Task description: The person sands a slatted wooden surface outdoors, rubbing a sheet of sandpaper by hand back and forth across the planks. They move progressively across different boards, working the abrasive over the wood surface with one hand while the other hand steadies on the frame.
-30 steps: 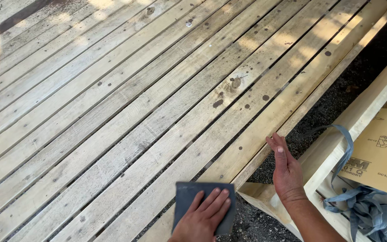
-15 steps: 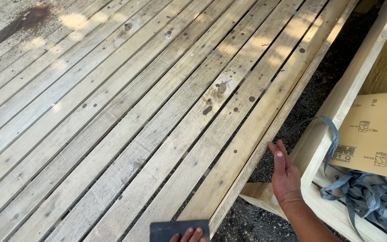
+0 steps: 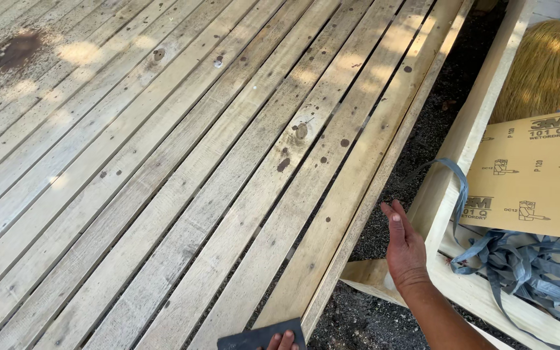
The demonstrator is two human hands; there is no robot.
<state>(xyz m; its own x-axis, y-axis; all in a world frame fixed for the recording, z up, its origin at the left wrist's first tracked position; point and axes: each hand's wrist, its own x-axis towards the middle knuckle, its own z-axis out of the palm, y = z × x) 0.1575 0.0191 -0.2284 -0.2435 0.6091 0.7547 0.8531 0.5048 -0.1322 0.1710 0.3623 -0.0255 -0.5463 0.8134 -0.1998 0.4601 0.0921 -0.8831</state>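
Head view: a slatted wooden deck [image 3: 183,168] of pale planks is filling most of the frame, running diagonally, with dark knots and spots near its middle and a dark stain [image 3: 8,53] lying at its far left corner. At the deck's near edge, the left hand [image 3: 281,340] is showing only two or three fingertips at the bottom border; these are lying flat and close together on a dark grey sanding sheet [image 3: 254,337], which is resting on the planks. Whether the remaining fingers are spread cannot be told. The right hand [image 3: 404,249] is hovering just off the deck's right edge, over a strip of dark gravel [image 3: 422,149], palm turned inward, fingers straight and pressed together, gripping nothing. Right of the deck, a light wooden frame [image 3: 474,123] is running alongside the gravel. Inside that frame a tan sheet of sandpaper [image 3: 526,178], backing side up, is lying on a tangle of grey-blue straps [image 3: 533,272], and the bristles of a straw broom [image 3: 549,71] are showing at the frame's far end.
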